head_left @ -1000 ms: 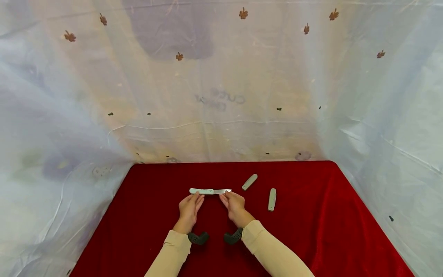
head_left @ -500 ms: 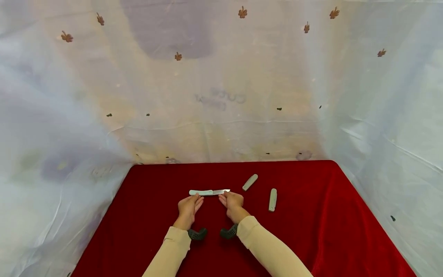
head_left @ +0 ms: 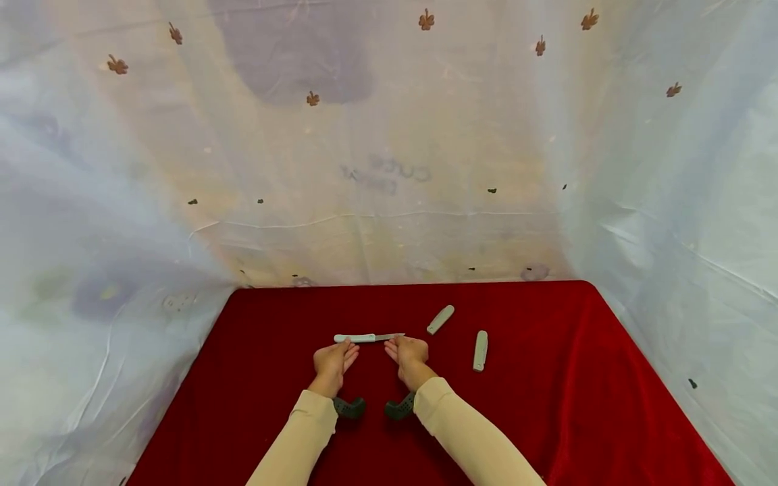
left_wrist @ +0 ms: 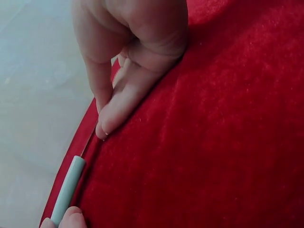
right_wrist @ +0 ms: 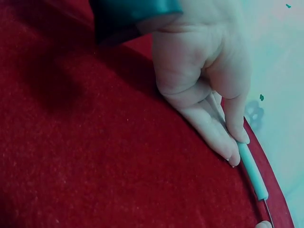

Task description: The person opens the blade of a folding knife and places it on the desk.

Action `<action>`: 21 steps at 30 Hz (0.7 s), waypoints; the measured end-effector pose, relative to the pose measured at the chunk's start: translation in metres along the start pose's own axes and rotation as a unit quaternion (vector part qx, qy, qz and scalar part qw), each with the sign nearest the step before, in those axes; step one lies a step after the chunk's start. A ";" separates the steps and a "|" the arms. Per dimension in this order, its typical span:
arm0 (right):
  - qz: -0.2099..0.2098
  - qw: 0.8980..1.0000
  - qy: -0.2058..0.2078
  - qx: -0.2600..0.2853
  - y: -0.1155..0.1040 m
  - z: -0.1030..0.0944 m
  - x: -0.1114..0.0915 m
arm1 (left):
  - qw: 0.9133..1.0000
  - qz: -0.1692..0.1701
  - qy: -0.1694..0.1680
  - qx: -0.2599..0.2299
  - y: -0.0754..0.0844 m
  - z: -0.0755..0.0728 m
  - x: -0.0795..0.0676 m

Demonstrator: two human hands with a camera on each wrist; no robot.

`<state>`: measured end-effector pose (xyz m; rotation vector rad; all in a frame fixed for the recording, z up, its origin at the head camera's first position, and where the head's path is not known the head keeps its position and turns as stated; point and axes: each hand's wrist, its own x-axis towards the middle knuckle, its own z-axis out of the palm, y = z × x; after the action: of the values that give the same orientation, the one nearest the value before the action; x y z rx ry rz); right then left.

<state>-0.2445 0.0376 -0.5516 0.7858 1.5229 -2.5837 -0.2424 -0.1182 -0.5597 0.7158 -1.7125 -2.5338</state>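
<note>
An unfolded pocket knife (head_left: 355, 338) with a pale handle lies crosswise between my hands in the head view, its blade (head_left: 385, 336) pointing right. My left hand (head_left: 330, 362) pinches the handle between thumb and fingers. At the other end, my right hand (head_left: 410, 356) pinches the blade near its tip, hiding part of it. Seen from the left wrist, the right hand (left_wrist: 137, 52) is on the thin blade, with left fingertips (left_wrist: 73, 218) by the handle (left_wrist: 69, 185). The right wrist view has the left hand (right_wrist: 199, 71) at the handle's end (right_wrist: 253, 171).
Two folded pocket knives lie to the right on the red cloth: one slanted (head_left: 440, 319), one nearly upright in view (head_left: 480, 351). Dark straps (head_left: 349, 408) sit at both wrists. Pale patterned sheeting (head_left: 389, 148) rises behind and beside the red-covered table (head_left: 267, 324).
The knife has turned slightly, so the blade now looks thinner and darker than a second ago. Both hands keep their hold with very little movement. The folded knives stay put.
</note>
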 end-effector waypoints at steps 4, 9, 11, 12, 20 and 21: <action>0.004 1.000 -0.004 -0.007 0.000 0.000 -0.001 | 1.000 -0.001 0.004 -0.004 0.002 0.001 0.000; 0.002 1.000 -0.002 -0.008 0.000 0.000 0.000 | 1.000 0.001 0.003 -0.003 0.006 0.003 -0.003; 0.001 1.000 0.000 -0.008 0.000 0.000 0.001 | 1.000 0.002 0.002 -0.003 0.007 0.004 -0.004; 0.000 1.000 0.001 -0.008 0.000 0.000 0.001 | 1.000 0.001 0.003 -0.004 0.008 0.004 -0.005; -0.009 1.000 -0.009 -0.013 0.001 0.000 0.002 | 1.000 -0.013 -0.001 0.017 0.006 0.002 -0.003; -0.007 1.000 -0.009 -0.013 0.000 0.000 0.002 | 1.000 -0.013 -0.006 0.019 0.005 0.002 -0.002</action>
<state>-0.2464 0.0378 -0.5527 0.7492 1.5583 -2.5685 -0.2425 -0.1184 -0.5539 0.7298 -1.7715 -2.5347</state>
